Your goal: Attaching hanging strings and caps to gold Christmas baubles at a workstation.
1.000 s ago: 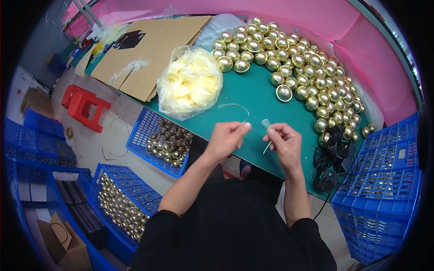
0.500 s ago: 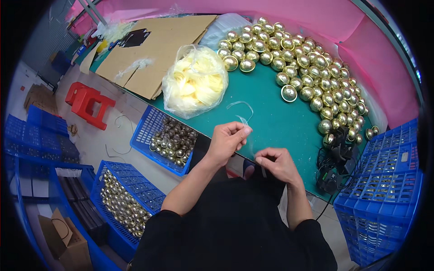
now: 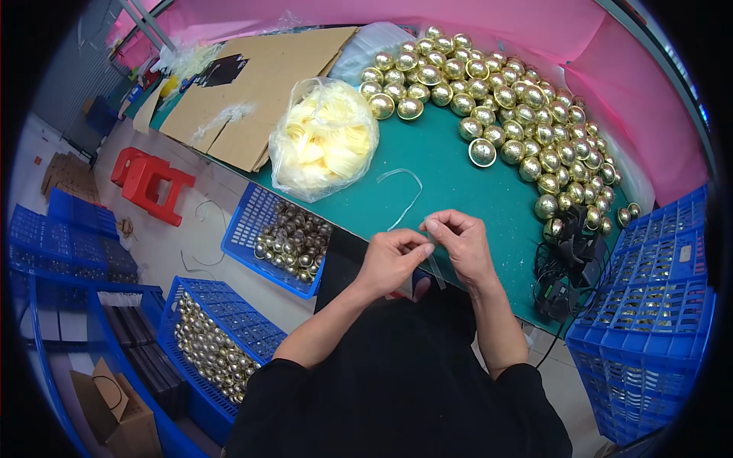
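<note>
My left hand [image 3: 388,263] and my right hand [image 3: 464,248] meet at the table's front edge, fingertips almost touching. Both are closed in a pinch on a thin clear plastic strip [image 3: 436,272], whose tail hangs below the fingers. The part between the fingertips is too small to make out. Just beyond the hands, a curved clear strand [image 3: 418,191] lies on the green table [image 3: 450,183]; whether it joins the held strip I cannot tell. A clear bag [image 3: 324,141] of pale yellow strips or sheets stands to the left of the strand.
Many gold balls [image 3: 527,114] cover the table's far and right side. Flattened cardboard [image 3: 259,84] lies far left. Blue crates [image 3: 243,229] of metallic balls stand left below the table, a stacked blue crate [image 3: 649,328] at right. A black device with cables [image 3: 565,267] sits near it.
My hands have come together: the left moved down, toward me, and the right moved up to meet it. The strip stretched between them before now hangs from the joined fingertips.
</note>
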Demonstrator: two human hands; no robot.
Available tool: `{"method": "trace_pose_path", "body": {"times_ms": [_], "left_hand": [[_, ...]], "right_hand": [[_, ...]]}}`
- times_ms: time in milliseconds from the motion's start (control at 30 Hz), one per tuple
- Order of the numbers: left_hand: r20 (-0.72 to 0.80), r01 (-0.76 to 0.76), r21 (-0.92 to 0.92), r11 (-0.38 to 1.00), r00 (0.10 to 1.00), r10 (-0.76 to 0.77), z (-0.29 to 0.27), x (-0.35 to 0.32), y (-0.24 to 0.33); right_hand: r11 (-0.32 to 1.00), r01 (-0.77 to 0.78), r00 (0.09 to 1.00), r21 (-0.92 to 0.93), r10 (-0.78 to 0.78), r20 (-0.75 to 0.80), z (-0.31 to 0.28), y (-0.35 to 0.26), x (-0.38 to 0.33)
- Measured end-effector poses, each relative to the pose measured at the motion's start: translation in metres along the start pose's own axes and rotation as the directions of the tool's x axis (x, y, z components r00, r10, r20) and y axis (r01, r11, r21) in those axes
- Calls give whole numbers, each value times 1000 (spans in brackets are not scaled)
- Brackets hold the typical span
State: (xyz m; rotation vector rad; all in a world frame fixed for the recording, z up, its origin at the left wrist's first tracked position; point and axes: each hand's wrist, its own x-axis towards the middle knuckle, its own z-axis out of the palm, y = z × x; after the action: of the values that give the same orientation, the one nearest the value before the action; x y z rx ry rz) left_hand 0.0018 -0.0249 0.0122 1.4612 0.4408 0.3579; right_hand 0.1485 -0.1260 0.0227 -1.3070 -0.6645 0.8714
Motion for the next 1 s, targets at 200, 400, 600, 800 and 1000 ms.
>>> {"method": "trace_pose_path", "body": {"times_ms": [200,400,600,800,1000], "left_hand": [[-275,-225,116,967,929,249,-1,10,4],[-164,-172,139,975,967,194,-5,16,4],[-108,-8,27,1000,994,11,-3,26,-2],[-17,93,-224,970,995,-100,-3,36,-1],[29,178,-260,949,984,-176,3,46,1]], "right_hand": [[987,12,1000,-161,-15,-19,0,1,-7],[942,63,998,-329,-64,9,-1,2,-12],[1000,-2,995,-29,-1,-95,8,8,-17],[859,237,921,-453,-347,-175,6,4,-16],[623,402,800,-671,-596,-73,-1,3,-11]]}}
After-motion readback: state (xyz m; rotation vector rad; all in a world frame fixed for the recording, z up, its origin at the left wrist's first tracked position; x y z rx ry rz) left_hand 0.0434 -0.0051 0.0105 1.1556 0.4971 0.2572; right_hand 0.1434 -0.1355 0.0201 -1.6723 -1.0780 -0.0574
